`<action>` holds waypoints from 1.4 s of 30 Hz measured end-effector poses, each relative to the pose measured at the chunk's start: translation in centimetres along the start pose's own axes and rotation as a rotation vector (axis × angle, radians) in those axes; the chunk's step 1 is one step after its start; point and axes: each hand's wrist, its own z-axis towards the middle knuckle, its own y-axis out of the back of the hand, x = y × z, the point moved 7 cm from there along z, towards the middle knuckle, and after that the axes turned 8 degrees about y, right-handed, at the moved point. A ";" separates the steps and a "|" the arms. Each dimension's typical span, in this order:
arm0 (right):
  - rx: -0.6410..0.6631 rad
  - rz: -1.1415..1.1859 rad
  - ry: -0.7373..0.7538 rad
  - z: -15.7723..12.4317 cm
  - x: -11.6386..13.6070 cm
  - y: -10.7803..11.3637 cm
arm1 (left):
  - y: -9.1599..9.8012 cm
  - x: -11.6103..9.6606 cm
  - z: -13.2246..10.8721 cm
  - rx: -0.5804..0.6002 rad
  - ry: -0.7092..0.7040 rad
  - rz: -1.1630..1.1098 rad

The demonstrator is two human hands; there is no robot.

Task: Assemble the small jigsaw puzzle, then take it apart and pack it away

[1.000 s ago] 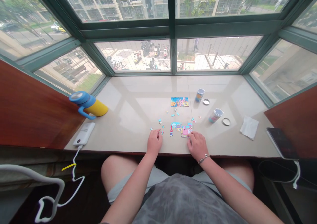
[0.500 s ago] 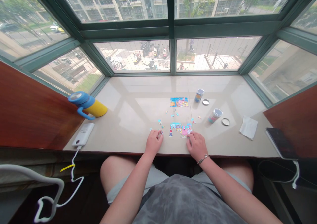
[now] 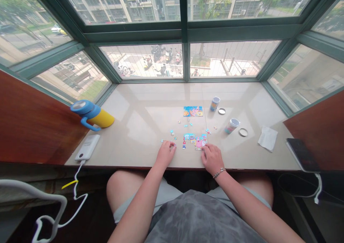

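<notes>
Window sill (image 3: 150,106), wide open beyond; left hand (image 3: 166,154) curled near front edge, hold unclear; right hand (image 3: 212,159) half-open, fingertips touching puzzle (image 3: 195,142).

At the front edge of the windowsill (image 3: 150,103), the left hand (image 3: 166,154) sits beside loose jigsaw pieces (image 3: 173,135). The right hand (image 3: 212,159) touches the partly assembled jigsaw puzzle (image 3: 195,141).

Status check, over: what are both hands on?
Left hand pinched beside small blue loose cardboard jigsaw pieces, hold unclear. Right hand at edge of partly joined pink-and-blue jigsaw. Loose pieces scattered across beige stone sill.
</notes>
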 end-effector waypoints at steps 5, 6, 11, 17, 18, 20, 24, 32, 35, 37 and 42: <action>-0.007 0.013 -0.004 0.0 -0.1 0.0 | 0.0 -0.3 0.2 0.024 0.014 -0.021; -0.008 0.010 -0.002 0.0 -0.1 0.0 | 0.0 -0.2 0.1 0.023 0.042 -0.032; 0.014 -0.031 -0.008 0.0 -0.2 -0.1 | 0.1 1.0 -0.1 -0.005 0.235 -0.166; 0.017 0.000 -0.012 0.0 -0.1 -0.1 | -0.9 1.1 0.1 0.012 0.320 -0.544; 0.013 0.007 -0.012 0.0 -0.2 -0.1 | -1.2 1.2 0.1 0.024 0.347 -0.586; 0.000 0.015 -0.010 0.0 -0.2 0.0 | -1.6 1.6 0.0 0.035 0.394 -0.655; 0.007 0.006 -0.009 0.0 -0.2 0.0 | -1.9 2.1 -0.1 0.038 0.427 -0.740; 0.030 0.013 -0.019 0.0 -0.3 -0.3 | -1.9 2.4 -0.3 0.033 0.448 -0.799; 0.035 0.022 -0.025 0.0 -0.4 -0.3 | -1.8 1.9 -0.5 0.039 0.436 -0.747; 0.036 0.024 -0.029 -0.1 -0.4 -0.4 | -1.7 1.4 -0.7 0.048 0.416 -0.691; 0.035 0.018 -0.033 0.0 -0.4 -0.3 | -1.3 0.6 -1.1 0.029 0.371 -0.505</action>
